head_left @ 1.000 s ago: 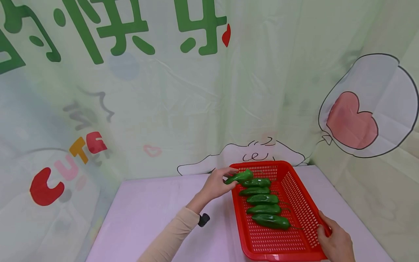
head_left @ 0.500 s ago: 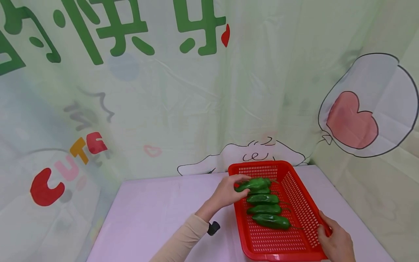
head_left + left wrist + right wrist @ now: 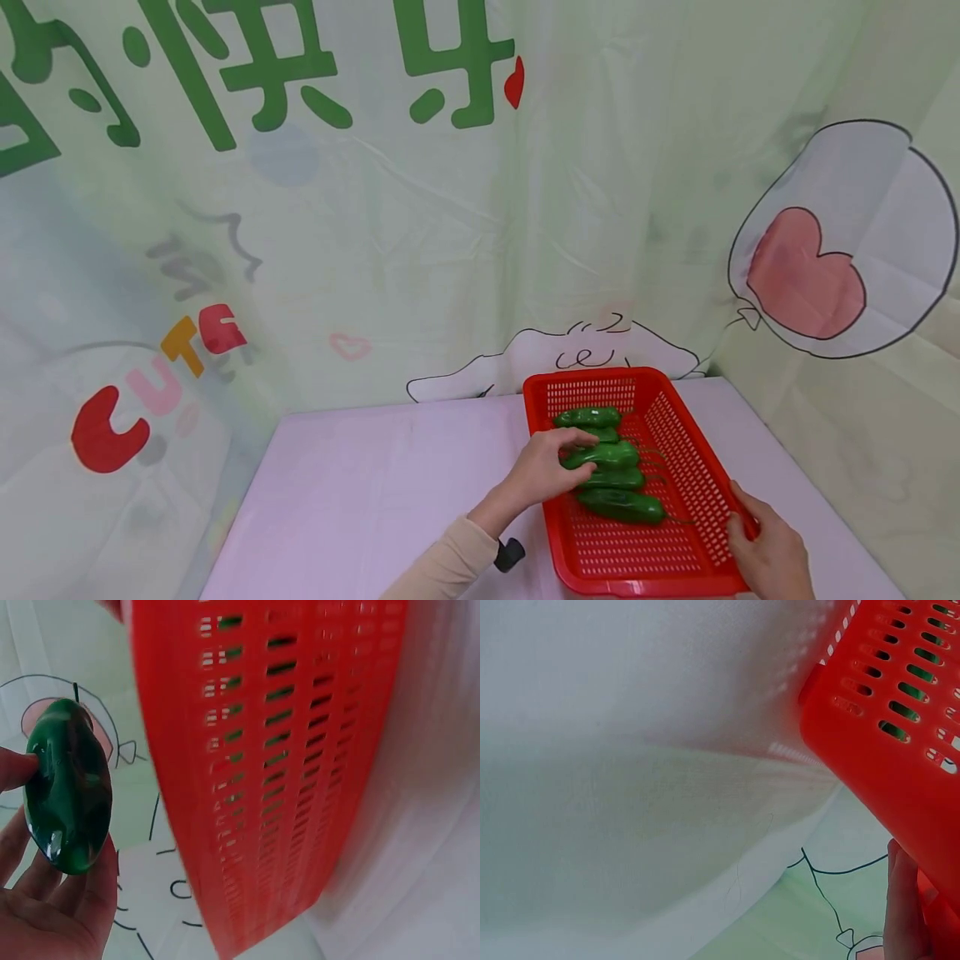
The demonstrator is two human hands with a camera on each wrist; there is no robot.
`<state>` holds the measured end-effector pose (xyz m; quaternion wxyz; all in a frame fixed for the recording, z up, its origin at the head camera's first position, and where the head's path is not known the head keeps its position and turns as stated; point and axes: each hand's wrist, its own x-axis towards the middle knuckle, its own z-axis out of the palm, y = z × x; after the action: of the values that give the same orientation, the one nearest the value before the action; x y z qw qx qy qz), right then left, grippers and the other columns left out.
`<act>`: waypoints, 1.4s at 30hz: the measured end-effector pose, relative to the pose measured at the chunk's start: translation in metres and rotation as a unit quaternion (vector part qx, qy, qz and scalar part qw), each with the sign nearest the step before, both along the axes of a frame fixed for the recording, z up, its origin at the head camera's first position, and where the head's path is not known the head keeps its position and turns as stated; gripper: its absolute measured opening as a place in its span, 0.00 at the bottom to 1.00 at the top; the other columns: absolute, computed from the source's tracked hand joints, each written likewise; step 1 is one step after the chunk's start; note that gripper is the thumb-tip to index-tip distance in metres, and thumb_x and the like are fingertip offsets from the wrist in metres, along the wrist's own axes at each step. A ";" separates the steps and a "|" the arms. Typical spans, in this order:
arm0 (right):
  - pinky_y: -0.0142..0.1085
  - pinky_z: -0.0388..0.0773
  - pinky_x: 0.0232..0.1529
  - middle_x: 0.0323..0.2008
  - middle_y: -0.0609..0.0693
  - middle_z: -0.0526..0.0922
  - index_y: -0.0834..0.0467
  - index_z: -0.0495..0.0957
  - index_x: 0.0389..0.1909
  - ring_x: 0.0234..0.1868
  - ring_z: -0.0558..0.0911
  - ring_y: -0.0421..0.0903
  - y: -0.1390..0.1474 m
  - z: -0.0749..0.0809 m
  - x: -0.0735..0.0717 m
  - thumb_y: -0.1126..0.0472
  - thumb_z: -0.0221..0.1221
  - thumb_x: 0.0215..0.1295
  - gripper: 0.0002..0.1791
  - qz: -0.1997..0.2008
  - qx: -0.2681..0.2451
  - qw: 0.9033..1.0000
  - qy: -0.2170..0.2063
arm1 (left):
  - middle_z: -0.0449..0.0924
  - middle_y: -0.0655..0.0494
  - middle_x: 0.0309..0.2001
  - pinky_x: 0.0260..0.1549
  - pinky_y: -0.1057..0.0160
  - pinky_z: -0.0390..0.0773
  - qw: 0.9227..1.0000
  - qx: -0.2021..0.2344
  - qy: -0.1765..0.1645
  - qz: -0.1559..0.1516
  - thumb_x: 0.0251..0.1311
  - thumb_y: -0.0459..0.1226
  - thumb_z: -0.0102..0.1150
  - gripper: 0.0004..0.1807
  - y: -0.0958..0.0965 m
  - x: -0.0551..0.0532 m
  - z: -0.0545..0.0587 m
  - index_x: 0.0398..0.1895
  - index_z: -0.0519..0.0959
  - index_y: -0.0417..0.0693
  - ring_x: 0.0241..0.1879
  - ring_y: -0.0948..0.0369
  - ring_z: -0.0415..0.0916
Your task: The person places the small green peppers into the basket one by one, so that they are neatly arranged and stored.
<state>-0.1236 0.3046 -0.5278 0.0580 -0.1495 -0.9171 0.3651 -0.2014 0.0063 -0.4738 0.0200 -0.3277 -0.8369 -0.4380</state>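
Observation:
My left hand (image 3: 546,467) pinches a long green chili pepper (image 3: 613,455) between thumb and fingers, over the left side of a red plastic basket (image 3: 553,546). In the left wrist view the pepper (image 3: 67,787) appears glossy and above the basket's slotted wall (image 3: 247,772). Several more green peppers lie crosswise in a column inside, among them one at the back (image 3: 587,417) and one in front (image 3: 621,506). The held pepper and the hand partly cover those in the middle. On the basket's right rim, my right hand (image 3: 772,546) keeps a grip, thumb inside.
The basket stands on a pale lilac table (image 3: 360,500), toward its right side. Behind and beside the table hangs a printed curtain (image 3: 450,250) with letters and drawings. A small black item (image 3: 510,554) sits at my left wrist.
Holding the pepper, my left hand has moved from the back left corner of the basket toward me and to the right, over the middle of the column. The right hand stays on the rim.

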 end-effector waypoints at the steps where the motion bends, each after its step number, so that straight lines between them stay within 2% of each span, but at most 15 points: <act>1: 0.34 0.77 0.19 0.59 0.79 0.67 0.70 0.61 0.69 0.30 0.78 0.52 0.000 0.000 0.000 0.66 0.50 0.66 0.30 0.001 -0.001 1.000 -0.001 | 0.84 0.58 0.49 0.43 0.75 0.76 1.000 -0.001 -0.003 0.000 0.62 0.38 0.63 0.17 0.002 0.002 -0.001 0.55 0.81 0.46 0.44 0.70 0.78; 5: 0.35 0.77 0.19 0.60 0.79 0.67 0.70 0.61 0.69 0.30 0.78 0.52 0.000 0.000 0.000 0.66 0.50 0.67 0.30 0.002 -0.001 1.000 -0.002 | 0.83 0.60 0.51 0.45 0.74 0.76 1.000 -0.013 -0.016 0.000 0.62 0.39 0.63 0.18 0.006 0.009 -0.005 0.55 0.81 0.48 0.47 0.70 0.77; 10: 0.35 0.78 0.19 0.60 0.78 0.66 0.69 0.60 0.70 0.29 0.77 0.51 0.000 0.001 0.000 0.66 0.49 0.67 0.30 -0.002 -0.008 1.000 -0.010 | 0.83 0.64 0.51 0.47 0.74 0.74 0.999 -0.032 -0.013 0.006 0.62 0.40 0.64 0.17 0.007 0.014 -0.009 0.54 0.82 0.51 0.48 0.71 0.76; 17: 0.36 0.79 0.20 0.61 0.79 0.66 0.69 0.59 0.71 0.27 0.77 0.49 0.000 0.002 -0.001 0.66 0.50 0.67 0.31 -0.003 -0.017 1.000 -0.021 | 0.83 0.65 0.49 0.44 0.75 0.75 0.999 -0.051 0.005 0.004 0.62 0.40 0.64 0.16 0.011 0.017 -0.017 0.53 0.82 0.51 0.45 0.72 0.76; 25: 0.36 0.78 0.18 0.59 0.79 0.67 0.70 0.61 0.69 0.25 0.77 0.48 0.000 -0.001 0.000 0.66 0.49 0.67 0.30 -0.001 -0.010 1.000 -0.004 | 0.82 0.69 0.48 0.41 0.79 0.71 0.995 -0.094 0.023 -0.004 0.62 0.42 0.64 0.16 0.018 0.020 -0.025 0.52 0.83 0.54 0.45 0.73 0.75; 31: 0.36 0.77 0.18 0.59 0.79 0.67 0.70 0.62 0.69 0.25 0.77 0.49 -0.001 -0.001 0.000 0.66 0.50 0.66 0.30 -0.004 -0.006 1.000 0.002 | 0.82 0.71 0.48 0.45 0.79 0.71 0.994 -0.110 0.026 -0.011 0.62 0.43 0.64 0.15 0.024 0.023 -0.031 0.52 0.83 0.57 0.48 0.75 0.75; 35: 0.35 0.77 0.18 0.59 0.79 0.67 0.70 0.62 0.69 0.27 0.77 0.50 -0.002 0.001 0.000 0.66 0.50 0.66 0.30 -0.004 -0.005 1.000 0.003 | 0.82 0.73 0.48 0.43 0.80 0.71 0.992 -0.124 0.029 -0.017 0.61 0.43 0.65 0.15 0.027 0.024 -0.037 0.51 0.83 0.58 0.46 0.77 0.74; 42: 0.36 0.76 0.18 0.59 0.79 0.67 0.70 0.62 0.69 0.27 0.78 0.50 -0.002 0.004 0.001 0.66 0.50 0.67 0.29 -0.003 -0.006 1.000 -0.001 | 0.81 0.75 0.47 0.43 0.81 0.71 0.986 -0.158 0.057 -0.021 0.61 0.45 0.65 0.15 0.036 0.023 -0.032 0.51 0.83 0.60 0.45 0.80 0.72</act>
<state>-0.1225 0.3022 -0.5236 0.0575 -0.1525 -0.9143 0.3708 -0.1784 0.0420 -0.5058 0.0058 -0.3688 -0.8860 -0.2811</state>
